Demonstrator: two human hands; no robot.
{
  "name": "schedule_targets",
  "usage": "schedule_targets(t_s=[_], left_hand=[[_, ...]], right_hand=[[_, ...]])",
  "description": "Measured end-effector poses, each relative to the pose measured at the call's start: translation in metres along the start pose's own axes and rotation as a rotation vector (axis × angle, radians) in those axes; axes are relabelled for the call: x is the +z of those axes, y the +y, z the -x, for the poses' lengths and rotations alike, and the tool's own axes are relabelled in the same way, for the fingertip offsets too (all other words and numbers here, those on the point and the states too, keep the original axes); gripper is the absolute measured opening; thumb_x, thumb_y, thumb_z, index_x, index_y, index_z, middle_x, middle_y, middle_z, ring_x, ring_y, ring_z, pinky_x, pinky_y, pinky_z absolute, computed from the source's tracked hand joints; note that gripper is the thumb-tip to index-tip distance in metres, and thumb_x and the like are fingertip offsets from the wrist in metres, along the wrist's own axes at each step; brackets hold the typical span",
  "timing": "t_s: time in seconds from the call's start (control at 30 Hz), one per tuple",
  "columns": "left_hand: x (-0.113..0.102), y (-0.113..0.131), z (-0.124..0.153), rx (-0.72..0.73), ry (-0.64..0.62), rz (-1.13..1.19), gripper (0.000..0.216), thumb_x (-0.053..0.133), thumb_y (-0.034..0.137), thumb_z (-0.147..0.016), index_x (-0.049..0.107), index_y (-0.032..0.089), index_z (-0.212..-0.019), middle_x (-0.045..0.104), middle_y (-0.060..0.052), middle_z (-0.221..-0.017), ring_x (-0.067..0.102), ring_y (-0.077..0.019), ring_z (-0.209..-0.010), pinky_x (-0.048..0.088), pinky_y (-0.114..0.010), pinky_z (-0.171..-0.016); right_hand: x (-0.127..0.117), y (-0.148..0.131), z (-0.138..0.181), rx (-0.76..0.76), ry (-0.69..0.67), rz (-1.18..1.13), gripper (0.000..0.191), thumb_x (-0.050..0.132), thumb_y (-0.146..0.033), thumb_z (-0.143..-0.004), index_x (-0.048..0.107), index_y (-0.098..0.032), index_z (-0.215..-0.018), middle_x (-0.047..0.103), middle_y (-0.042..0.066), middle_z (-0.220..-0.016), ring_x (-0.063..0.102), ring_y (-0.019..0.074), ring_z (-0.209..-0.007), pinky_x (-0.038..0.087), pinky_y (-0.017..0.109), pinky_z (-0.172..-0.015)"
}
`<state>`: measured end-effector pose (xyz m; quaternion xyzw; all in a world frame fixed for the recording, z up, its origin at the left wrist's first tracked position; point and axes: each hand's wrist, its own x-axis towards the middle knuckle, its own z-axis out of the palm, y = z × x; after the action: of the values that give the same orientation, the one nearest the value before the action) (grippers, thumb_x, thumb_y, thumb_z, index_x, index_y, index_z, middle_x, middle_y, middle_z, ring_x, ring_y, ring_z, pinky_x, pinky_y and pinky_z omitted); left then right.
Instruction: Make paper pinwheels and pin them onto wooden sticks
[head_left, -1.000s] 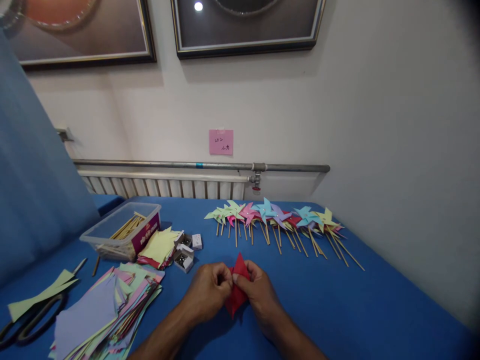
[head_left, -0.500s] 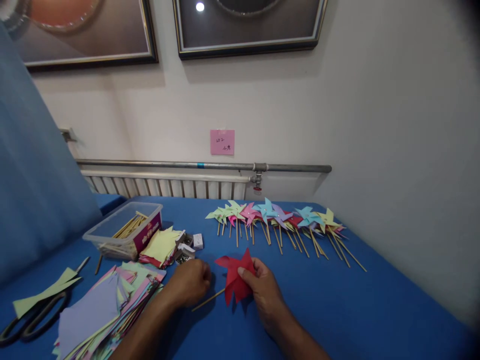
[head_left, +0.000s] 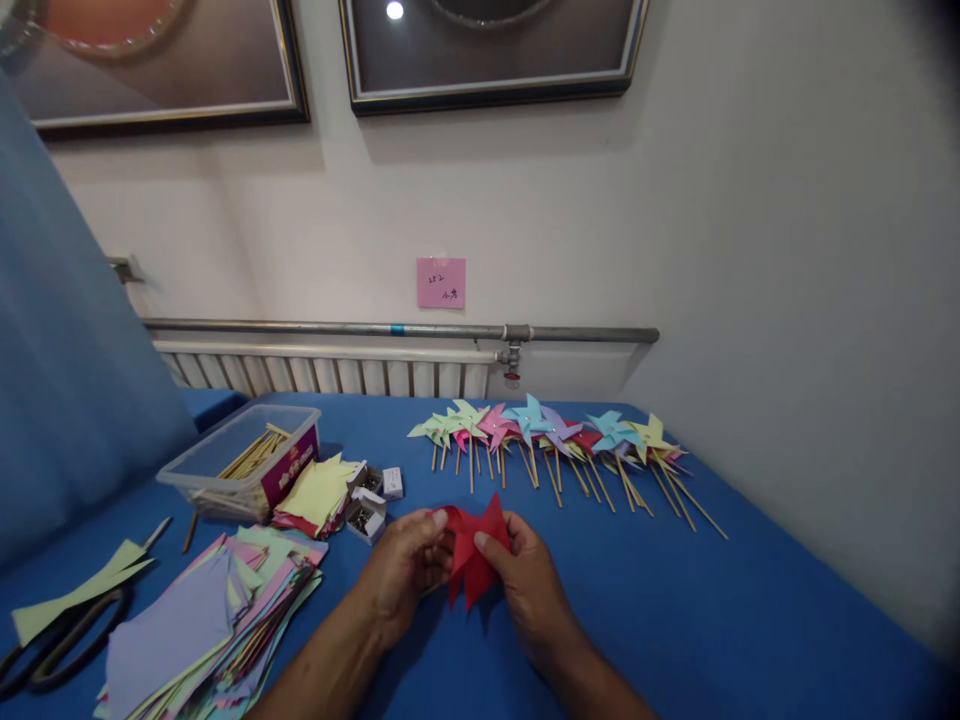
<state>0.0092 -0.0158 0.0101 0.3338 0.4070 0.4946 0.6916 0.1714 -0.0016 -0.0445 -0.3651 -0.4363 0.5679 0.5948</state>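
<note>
A red paper pinwheel (head_left: 480, 553) is held between my two hands over the blue tabletop. My right hand (head_left: 529, 570) grips its right side, with the thumb pressed on the paper near the centre. My left hand (head_left: 411, 560) is closed at the left blade, its thumb on top of the paper and its fingers curled beneath. Only a sliver of the pinwheel's wooden stick shows under the left hand; the rest is hidden. Just beyond that hand stand small open boxes of metal pins (head_left: 366, 514).
Finished pinwheels (head_left: 559, 430) on sticks lie along the back. On the left are a clear plastic box (head_left: 238, 455) of sticks, yellow and red paper squares (head_left: 319, 492), a stack of coloured paper (head_left: 176, 625), and black-handled scissors (head_left: 71, 640) under a green paper piece.
My left hand has come up from beside the pin boxes to the red pinwheel and taken hold of its left blade. The right hand keeps its grip.
</note>
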Motion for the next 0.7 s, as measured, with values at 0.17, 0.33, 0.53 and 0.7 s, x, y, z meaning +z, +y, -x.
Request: schedule_targets(t_s=[0.17,0.33,0.53,0.7], left_hand=[[0.003,-0.007,-0.001,0.034,0.046,-0.035,0.049,0.099,0.044,-0.048,0.066,0.016,-0.071,0.059,0.004,-0.056,0.047,-0.0078,-0.049,0.036,-0.023,-0.055],[0.000,-0.013,-0.006,0.053,0.076,-0.104,0.036,0.091,0.038,-0.054,0.065,0.017,-0.066,0.061,0.002,-0.056,0.048,-0.0096,-0.048,0.035,-0.024,-0.054],[-0.009,-0.029,-0.021,0.149,0.093,-0.149,0.029,0.086,0.037,-0.057,0.071,0.015,-0.067,0.062,0.001,-0.055,0.044,-0.0087,-0.046,0.033,-0.023,-0.051],[-0.011,-0.035,-0.026,0.174,0.091,-0.179,0.024,0.082,0.034,-0.057,0.075,0.014,-0.069,0.068,-0.002,-0.060,0.052,-0.0113,-0.051,0.039,-0.024,-0.054]], right_hand=[[0.004,-0.006,0.001,-0.019,-0.001,0.067,0.035,0.092,-0.045,-0.072,0.068,-0.022,-0.080,0.068,-0.002,-0.072,0.059,0.0157,-0.063,0.051,0.027,-0.063],[0.009,-0.010,0.003,-0.029,-0.003,0.102,0.033,0.090,-0.045,-0.072,0.067,-0.022,-0.079,0.067,-0.002,-0.072,0.058,0.0161,-0.064,0.050,0.027,-0.063],[0.009,-0.011,0.003,-0.003,0.009,0.118,0.033,0.088,-0.046,-0.071,0.067,-0.023,-0.080,0.066,-0.002,-0.072,0.056,0.0171,-0.064,0.050,0.028,-0.063],[0.010,-0.012,0.003,0.033,0.011,0.103,0.030,0.086,-0.042,-0.069,0.065,-0.023,-0.078,0.063,-0.004,-0.070,0.053,0.0155,-0.062,0.046,0.027,-0.061]])
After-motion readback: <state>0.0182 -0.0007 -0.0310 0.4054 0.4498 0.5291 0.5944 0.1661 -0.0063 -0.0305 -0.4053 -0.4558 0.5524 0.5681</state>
